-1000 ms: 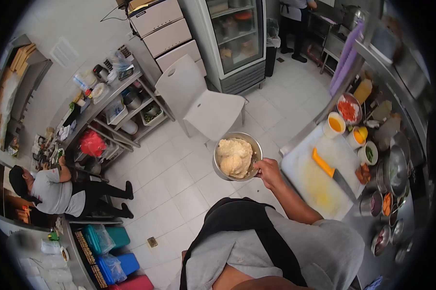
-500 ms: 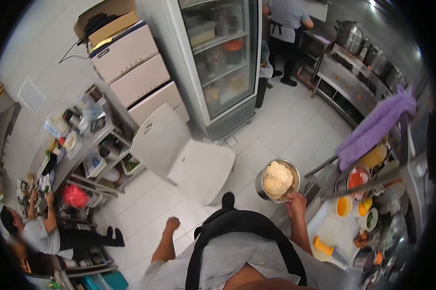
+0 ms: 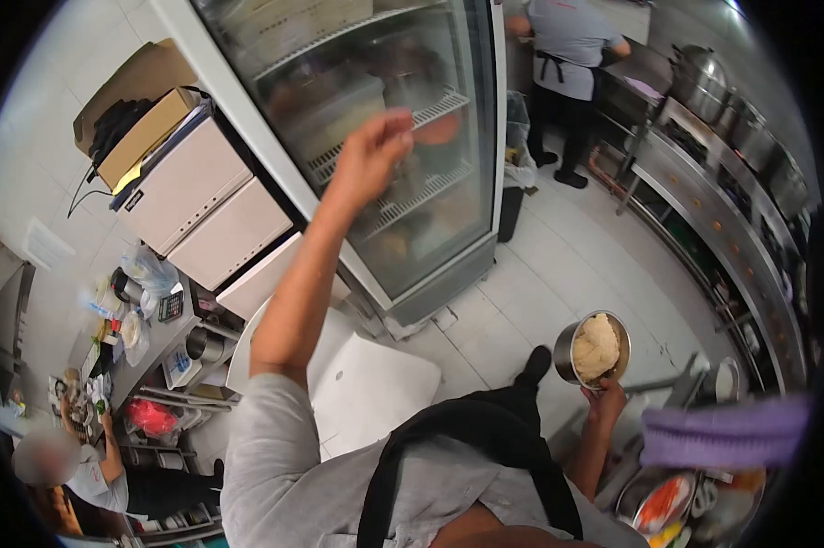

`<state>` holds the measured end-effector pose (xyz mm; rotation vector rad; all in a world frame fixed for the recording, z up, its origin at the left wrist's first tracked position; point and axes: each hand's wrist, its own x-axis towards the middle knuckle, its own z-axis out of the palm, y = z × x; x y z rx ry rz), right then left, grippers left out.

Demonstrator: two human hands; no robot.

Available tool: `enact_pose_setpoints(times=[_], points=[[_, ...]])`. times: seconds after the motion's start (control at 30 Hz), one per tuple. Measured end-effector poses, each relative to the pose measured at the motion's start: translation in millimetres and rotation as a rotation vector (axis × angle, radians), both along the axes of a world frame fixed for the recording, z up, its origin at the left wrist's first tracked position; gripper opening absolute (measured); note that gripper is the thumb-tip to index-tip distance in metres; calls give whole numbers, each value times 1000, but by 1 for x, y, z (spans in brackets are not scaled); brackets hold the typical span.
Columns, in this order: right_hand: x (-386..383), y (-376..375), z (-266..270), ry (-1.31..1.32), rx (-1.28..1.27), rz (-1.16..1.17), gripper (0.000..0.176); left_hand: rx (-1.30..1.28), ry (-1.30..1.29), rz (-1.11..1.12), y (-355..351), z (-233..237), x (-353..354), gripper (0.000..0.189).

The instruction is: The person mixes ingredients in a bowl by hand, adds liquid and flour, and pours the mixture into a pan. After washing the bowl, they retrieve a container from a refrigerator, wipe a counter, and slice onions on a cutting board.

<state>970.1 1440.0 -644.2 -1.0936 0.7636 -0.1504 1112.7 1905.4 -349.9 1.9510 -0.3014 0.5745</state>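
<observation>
Fingers (image 3: 597,395) of the right hand (image 3: 609,402) are closed on the near rim of a round, shiny metal bowl (image 3: 565,353), in which a pale, lumpy, dough-like mass (image 3: 596,345) is held. By the left hand (image 3: 372,151), nothing is seen to be gripped; its fingers look loosely bent, but they are blurred, and how far they are closed cannot be told. It is raised in front of the tall glass-doored refrigerator (image 3: 444,292); whether the glass is touched cannot be made out. The bowl is held to the right of the refrigerator and nearer the body, over the floor. A white plastic chair (image 3: 375,384) is placed on the near side of the refrigerator.

The step in hand is judged to be one-handed carrying, with the left arm extended. For any further move, a firm rim grip and a steady bowl would be called for.
</observation>
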Motion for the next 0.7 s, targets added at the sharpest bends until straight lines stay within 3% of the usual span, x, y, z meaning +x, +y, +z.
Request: enact_pose_setpoints(times=[0.03,0.1,0.17,0.2,0.27,0.37,0.4,0.47,0.5,0.7], points=[[33,-8,-9,-2,6,14,17,-39,-100,-32,-12,27,23,33],[107,-19,-21,-2,12,37,12,142,-310,41,-36,75,70,35],[187,-37,-50,-4,3,119,11,334,-273,252,-63,121,113,32],[228,-52,-62,-5,-13,168,11,145,-423,116,-88,137,143,38],[307,-63,-59,-48,28,309,9,292,-443,236,-100,168,211,57],[395,-76,-30,-47,3,474,10,509,-441,637,-128,199,301,63],[419,-84,-25,-49,4,519,10,432,-350,679,-146,208,318,61],[464,-93,-10,-55,10,598,9,526,-492,921,-148,214,356,51],[481,-98,0,-54,8,633,8,451,-474,983,-152,217,363,40],[544,-123,-18,-123,-34,825,9,329,-327,1130,-168,223,359,25]])
